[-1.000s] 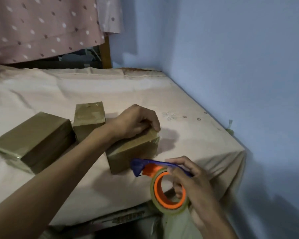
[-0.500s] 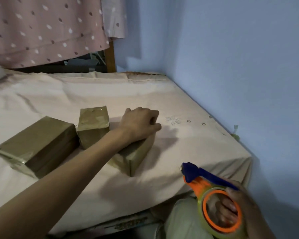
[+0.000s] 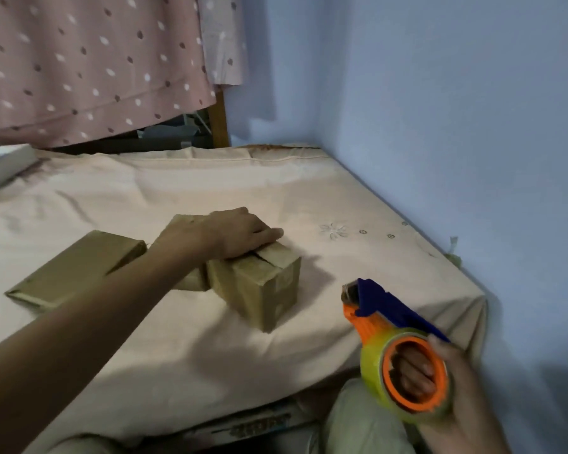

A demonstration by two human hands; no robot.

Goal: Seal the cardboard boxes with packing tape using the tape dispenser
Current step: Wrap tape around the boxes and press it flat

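box (image 3: 259, 283) on the bed sheet (image 3: 309, 198) is pressed on top by the left hand (image 3: 240, 234), fingers flat. tape dispenser (image 3: 397, 352) is gripped by the right hand (image 3: 453, 388), right of the box, apart.

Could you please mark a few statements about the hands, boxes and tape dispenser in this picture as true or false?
1. The left hand rests on top of the nearest box. True.
2. The tape dispenser lies on the bed. False: the right hand holds it in the air, off the bed's corner.
3. The right hand's fingers pass through the roll's orange core. True.
4. The dispenser's blue head touches the nearest box. False: bare sheet shows between them.
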